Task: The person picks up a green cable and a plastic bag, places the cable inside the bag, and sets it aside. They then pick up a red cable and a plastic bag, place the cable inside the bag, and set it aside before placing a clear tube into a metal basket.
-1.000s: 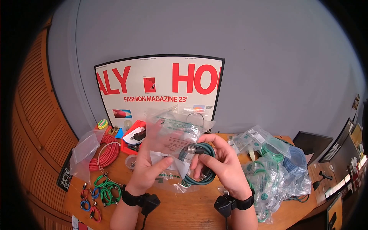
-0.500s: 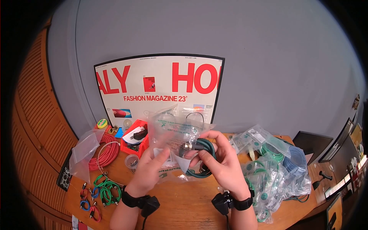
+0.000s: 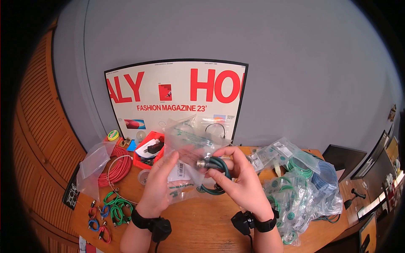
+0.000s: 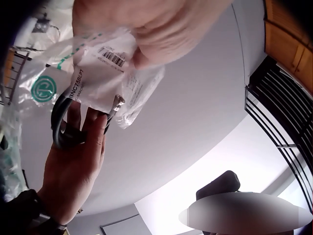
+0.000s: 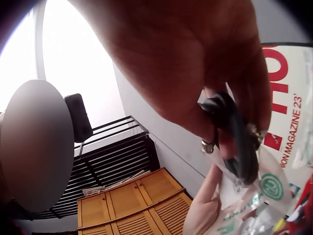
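Note:
Above the wooden table (image 3: 198, 227), my left hand (image 3: 162, 179) grips a clear plastic bag (image 3: 185, 147) printed in green with a barcode label. My right hand (image 3: 238, 177) holds a coiled dark green cable (image 3: 217, 166) by its metal connector end, partly out of the bag's mouth. In the left wrist view the bag (image 4: 93, 73) sits under my left hand (image 4: 146, 29), and the right hand (image 4: 73, 166) pinches the cable (image 4: 63, 127). The right wrist view shows the right hand (image 5: 195, 68) curled round the cable (image 5: 234, 132) with the bag (image 5: 254, 196) below.
A pile of bagged green and blue cables (image 3: 303, 181) lies at the right. A red wire coil (image 3: 116, 166), a red bin (image 3: 149, 152) and small green, red and blue leads (image 3: 112, 208) lie at the left. A magazine poster (image 3: 177, 99) leans on the wall behind.
The right hand has drawn the cable further out of the bag and turned it. The left hand has shifted its grip down the bag, which now hangs lower.

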The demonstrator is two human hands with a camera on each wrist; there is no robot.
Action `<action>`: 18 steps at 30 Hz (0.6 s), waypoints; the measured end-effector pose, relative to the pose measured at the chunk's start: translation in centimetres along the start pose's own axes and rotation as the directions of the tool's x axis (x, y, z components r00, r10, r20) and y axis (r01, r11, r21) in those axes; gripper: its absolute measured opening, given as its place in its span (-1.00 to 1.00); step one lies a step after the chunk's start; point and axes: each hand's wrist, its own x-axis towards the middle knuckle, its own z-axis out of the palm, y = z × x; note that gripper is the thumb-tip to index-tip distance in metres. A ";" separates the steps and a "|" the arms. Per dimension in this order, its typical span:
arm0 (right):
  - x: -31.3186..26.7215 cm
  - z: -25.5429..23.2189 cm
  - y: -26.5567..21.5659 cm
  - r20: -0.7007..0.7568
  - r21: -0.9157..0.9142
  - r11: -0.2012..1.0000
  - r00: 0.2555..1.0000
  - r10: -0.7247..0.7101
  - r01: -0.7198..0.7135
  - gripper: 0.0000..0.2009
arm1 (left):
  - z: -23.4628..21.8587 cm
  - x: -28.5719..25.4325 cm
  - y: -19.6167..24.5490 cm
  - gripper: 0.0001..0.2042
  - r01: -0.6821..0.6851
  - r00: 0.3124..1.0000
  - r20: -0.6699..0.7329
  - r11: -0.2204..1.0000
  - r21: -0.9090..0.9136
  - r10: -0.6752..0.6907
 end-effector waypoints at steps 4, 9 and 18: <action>0.0 0.0 -0.4 -0.088 0.055 0.997 0.995 0.051 -0.046 -0.69 | 1.0 -0.5 -0.1 -0.62 0.009 0.998 0.058 0.997 0.078 -0.014; -0.1 -0.4 -0.3 -0.028 0.110 0.992 0.998 0.058 -0.055 -0.72 | 0.9 -0.5 -0.6 -0.61 0.046 0.991 0.121 0.994 0.104 -0.058; 0.1 -0.5 -0.2 0.061 0.337 0.941 0.998 0.010 -0.030 -0.63 | 0.9 -0.7 -0.1 -0.57 0.051 0.999 0.005 0.998 0.034 -0.051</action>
